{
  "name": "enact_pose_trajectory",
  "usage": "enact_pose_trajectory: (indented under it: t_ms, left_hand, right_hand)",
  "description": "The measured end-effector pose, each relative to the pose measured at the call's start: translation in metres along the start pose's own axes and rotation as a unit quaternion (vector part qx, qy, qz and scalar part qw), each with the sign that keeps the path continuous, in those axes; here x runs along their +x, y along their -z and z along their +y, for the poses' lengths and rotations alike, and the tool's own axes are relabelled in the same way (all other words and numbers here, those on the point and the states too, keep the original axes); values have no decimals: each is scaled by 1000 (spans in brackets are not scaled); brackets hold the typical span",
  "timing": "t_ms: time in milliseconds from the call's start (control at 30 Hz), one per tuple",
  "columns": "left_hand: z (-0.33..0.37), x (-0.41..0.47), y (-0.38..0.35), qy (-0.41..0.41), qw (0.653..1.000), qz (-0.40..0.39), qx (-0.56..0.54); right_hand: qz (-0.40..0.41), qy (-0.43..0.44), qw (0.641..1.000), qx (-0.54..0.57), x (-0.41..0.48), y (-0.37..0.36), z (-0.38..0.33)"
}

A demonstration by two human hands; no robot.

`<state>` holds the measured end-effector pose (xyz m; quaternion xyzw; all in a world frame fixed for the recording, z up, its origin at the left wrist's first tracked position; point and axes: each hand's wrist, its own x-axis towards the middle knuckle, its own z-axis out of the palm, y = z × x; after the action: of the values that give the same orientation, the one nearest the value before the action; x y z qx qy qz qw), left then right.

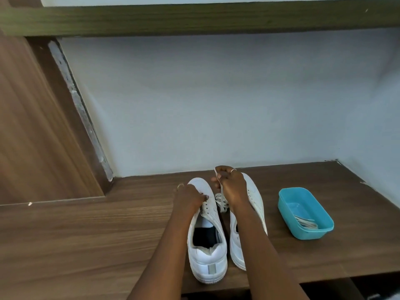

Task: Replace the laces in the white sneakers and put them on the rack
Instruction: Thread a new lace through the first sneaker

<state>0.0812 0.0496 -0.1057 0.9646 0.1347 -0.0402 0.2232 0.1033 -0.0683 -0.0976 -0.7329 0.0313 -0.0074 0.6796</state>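
Two white sneakers stand side by side on the wooden shelf (86, 234), toes toward the wall. My left hand (189, 197) grips the left sneaker (207, 256) at its eyelet area near the toe. My right hand (230, 187) hovers above the right sneaker (255, 198) and pinches a white lace (221, 203) pulled up from between the shoes. The lace bunches loosely between the two sneakers. My right forearm covers much of the right sneaker.
A teal plastic tub (303, 213) with white laces (306, 223) inside sits to the right of the shoes. A pale wall rises behind the shelf. A wooden panel (32, 126) stands at the left, another shelf board (194, 18) runs overhead.
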Motion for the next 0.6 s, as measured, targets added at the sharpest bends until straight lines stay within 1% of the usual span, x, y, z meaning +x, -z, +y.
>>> enact_pose_trajectory:
  t_ms: [67,100,133,233,300,467,600]
  left_hand:
    - [-2,-4,-5,8,999,-32,-7]
    - [-2,-5,-7,10,999,-35,-25]
    - [-1,-6,-7,9,999,-32,-35]
    - [4,-10,-8,5,999,-19,-35]
    - [4,-10,-12,9,999,-25,-36]
    - [1,-8,-13,23,996,-29,-83]
    - [-6,-8,-8,39,992,-28,-114]
  right_hand:
    - [-2,14,986,-167,2,-2,8]
    - [0,24,974,-226,2,-3,11]
    - [-2,33,966,-257,2,-5,14]
    - [-22,40,955,-293,0,-10,15]
    - [-33,39,943,-328,0,-12,19]
    - [-49,44,909,-411,2,-12,30]
    - [-63,61,901,-424,1,-17,32]
